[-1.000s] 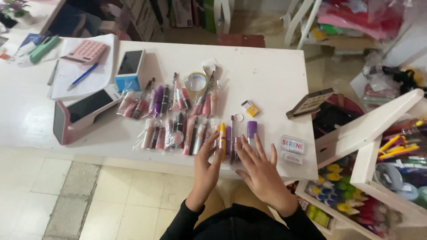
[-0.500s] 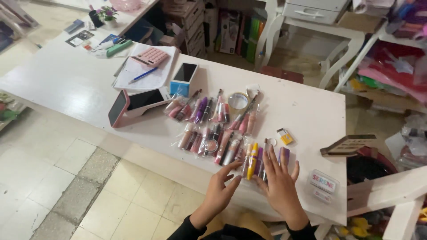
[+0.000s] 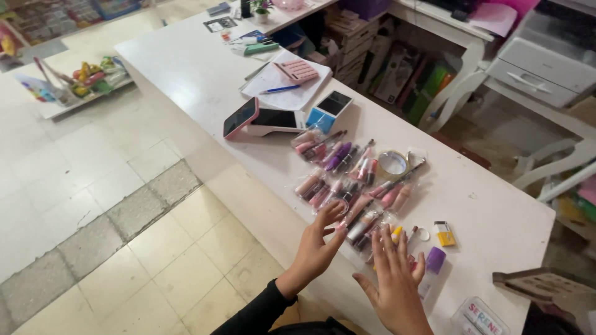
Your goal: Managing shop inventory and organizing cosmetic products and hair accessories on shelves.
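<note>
Several small cosmetic tubes in clear plastic wraps (image 3: 347,180) lie spread in rows on a white counter (image 3: 198,74). My left hand (image 3: 316,245) hovers open at the near edge of the rows, fingers spread, fingertips close to the pink tubes. Beside it, my right hand (image 3: 394,279) is open and flat over the tubes at the near right end, next to a purple-capped tube (image 3: 434,260). Neither hand holds anything.
A roll of clear tape (image 3: 392,163) lies among the tubes. A small yellow box (image 3: 444,234), a pink card terminal (image 3: 257,120), a blue box (image 3: 329,110), a pink calculator on papers with a blue pen (image 3: 297,71) and a labelled clear case (image 3: 481,313) also sit on the counter. Tiled floor lies left.
The view has swung so the counter now runs diagonally. Both hands have stayed open over the near end of the tube rows, the left one drawn slightly back from them.
</note>
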